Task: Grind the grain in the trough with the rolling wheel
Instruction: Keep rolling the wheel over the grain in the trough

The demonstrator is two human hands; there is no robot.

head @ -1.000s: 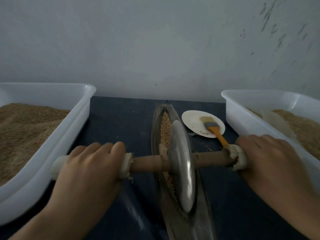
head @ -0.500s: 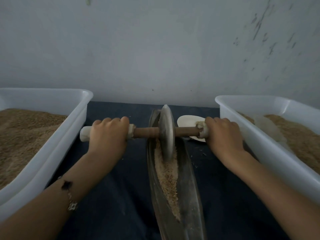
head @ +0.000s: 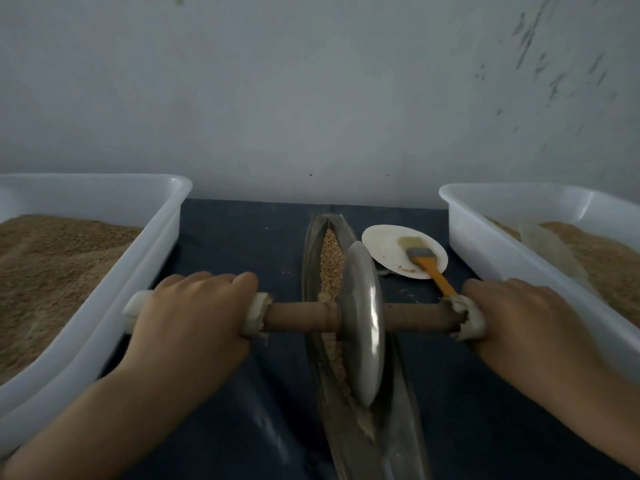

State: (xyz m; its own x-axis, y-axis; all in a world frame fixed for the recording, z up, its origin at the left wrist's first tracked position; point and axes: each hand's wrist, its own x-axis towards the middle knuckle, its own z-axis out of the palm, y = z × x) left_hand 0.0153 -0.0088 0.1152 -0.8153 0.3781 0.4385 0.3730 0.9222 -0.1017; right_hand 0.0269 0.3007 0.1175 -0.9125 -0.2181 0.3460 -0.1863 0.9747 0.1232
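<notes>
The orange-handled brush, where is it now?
In the head view, the brush lies right of the trough, its bristles on the small white plate, beyond the right hand.

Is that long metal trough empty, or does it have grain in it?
Not empty: tan grain lies along the trough bottom, beyond and beside the wheel.

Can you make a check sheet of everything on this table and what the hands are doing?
Surface: dark blue table.
Job's things: metal rolling wheel on a wooden axle stands in the long trough; grain lies in the trough beyond the wheel.
Clutter: white plate with an orange-handled brush; two white tubs of grain.
Hands: left hand and right hand each grip an axle end.
Cables: nothing seen.
Surroundings: pale wall behind.
</notes>
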